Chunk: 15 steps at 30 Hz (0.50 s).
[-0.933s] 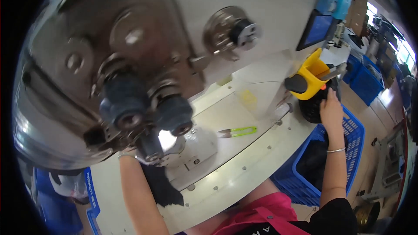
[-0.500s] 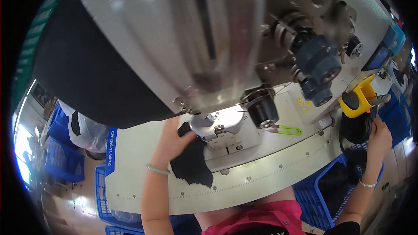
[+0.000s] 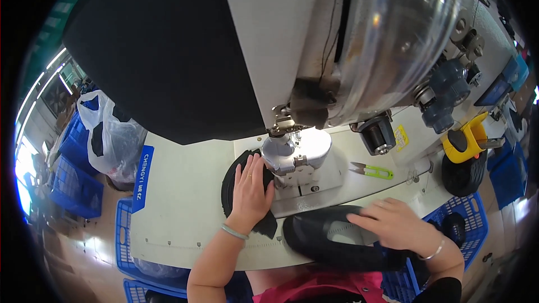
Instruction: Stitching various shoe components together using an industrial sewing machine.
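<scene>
My left hand [image 3: 250, 193] lies flat with its fingers stretched out on a black fabric piece [image 3: 229, 188] left of the sewing machine's bed [image 3: 295, 160]. The lower end of that fabric sticks out below my palm. At the front edge of the table, a black oval piece [image 3: 306, 238] with a long opening resembles a shoe upper. My right hand [image 3: 396, 224] has its fingers at the right end of this piece and appears to grip it; motion smears the fingers slightly. The needle area sits above the bed, partly hidden by the machine head [image 3: 314, 101].
Green thread snips [image 3: 373, 171] lie right of the bed. A yellow holder [image 3: 469, 137] stands at the right, above a black rolled bundle [image 3: 465, 174]. Blue baskets [image 3: 474, 213] flank the table [image 3: 174, 207]. A white plastic bag [image 3: 115, 137] is at the left.
My right hand has come left from beside the yellow holder, and the black oval piece is now at the table's front. My left hand has settled onto the fabric. The view has shifted.
</scene>
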Each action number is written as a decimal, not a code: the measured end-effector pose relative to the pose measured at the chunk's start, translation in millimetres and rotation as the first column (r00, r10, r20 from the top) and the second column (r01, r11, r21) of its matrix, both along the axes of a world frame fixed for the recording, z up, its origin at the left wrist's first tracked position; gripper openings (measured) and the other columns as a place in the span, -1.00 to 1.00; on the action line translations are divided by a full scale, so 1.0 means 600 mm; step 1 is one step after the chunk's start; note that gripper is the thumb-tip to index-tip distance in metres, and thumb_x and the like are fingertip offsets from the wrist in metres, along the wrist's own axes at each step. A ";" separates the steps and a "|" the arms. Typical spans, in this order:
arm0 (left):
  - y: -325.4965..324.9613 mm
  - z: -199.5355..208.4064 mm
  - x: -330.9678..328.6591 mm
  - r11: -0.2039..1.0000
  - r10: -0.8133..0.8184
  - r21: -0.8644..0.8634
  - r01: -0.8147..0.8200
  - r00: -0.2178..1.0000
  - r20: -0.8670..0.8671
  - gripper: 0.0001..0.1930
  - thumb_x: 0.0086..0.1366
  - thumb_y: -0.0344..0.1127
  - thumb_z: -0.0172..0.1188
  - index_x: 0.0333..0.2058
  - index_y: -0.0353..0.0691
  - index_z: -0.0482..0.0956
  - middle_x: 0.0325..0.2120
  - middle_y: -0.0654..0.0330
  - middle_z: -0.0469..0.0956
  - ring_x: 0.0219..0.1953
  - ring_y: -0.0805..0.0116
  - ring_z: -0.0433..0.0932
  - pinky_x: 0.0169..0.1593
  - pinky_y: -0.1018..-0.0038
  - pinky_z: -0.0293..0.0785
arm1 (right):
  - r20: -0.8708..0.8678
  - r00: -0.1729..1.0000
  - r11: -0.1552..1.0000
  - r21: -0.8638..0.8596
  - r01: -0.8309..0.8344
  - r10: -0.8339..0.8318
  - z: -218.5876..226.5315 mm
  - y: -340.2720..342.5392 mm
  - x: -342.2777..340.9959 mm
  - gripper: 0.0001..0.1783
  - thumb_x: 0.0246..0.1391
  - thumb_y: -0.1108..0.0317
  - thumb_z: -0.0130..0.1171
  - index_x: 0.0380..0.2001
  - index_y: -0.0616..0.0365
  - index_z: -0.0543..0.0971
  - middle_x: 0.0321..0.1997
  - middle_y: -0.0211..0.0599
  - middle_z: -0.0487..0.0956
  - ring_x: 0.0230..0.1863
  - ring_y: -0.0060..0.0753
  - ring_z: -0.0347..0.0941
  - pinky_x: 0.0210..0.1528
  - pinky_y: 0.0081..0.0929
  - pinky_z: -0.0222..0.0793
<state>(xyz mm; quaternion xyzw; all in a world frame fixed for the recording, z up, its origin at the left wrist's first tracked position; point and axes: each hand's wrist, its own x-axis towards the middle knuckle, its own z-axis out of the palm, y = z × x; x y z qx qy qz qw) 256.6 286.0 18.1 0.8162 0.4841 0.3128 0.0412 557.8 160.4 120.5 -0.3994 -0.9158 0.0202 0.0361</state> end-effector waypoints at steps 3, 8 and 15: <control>0.005 -0.007 0.001 0.983 -0.041 0.173 0.055 0.995 -0.086 -0.44 0.15 -0.36 0.22 0.14 -0.33 0.32 0.17 -0.16 0.35 0.25 -0.09 0.32 0.28 0.05 0.22 | 0.067 0.998 1.000 0.012 0.022 -0.023 -0.043 0.025 -0.041 0.09 -0.69 0.23 0.59 0.12 0.18 0.39 -0.19 -0.28 0.50 -0.17 -0.25 0.52 -0.10 -0.48 0.46; 0.000 0.023 -0.022 0.989 -0.114 0.101 0.106 0.990 0.077 -0.46 0.16 -0.44 0.21 0.15 -0.32 0.34 0.18 -0.15 0.36 0.20 -0.07 0.38 0.26 0.13 0.29 | 0.231 0.973 0.939 -0.336 0.074 0.005 0.009 0.056 -0.052 -0.05 -0.55 0.28 0.55 0.08 0.25 0.43 -0.02 -0.18 0.53 -0.01 -0.20 0.51 0.04 -0.38 0.47; -0.045 0.165 -0.043 0.996 -0.082 0.014 0.090 0.805 0.588 -0.51 0.07 -0.59 0.22 0.04 -0.31 0.52 0.05 -0.03 0.48 -0.01 0.06 0.53 0.07 0.36 0.46 | -0.252 0.908 0.760 0.642 -0.103 0.336 0.046 0.098 -0.056 -0.84 -0.01 0.43 0.32 -0.31 0.19 0.68 0.00 -0.32 0.58 -0.06 -0.33 0.53 0.18 -0.16 0.39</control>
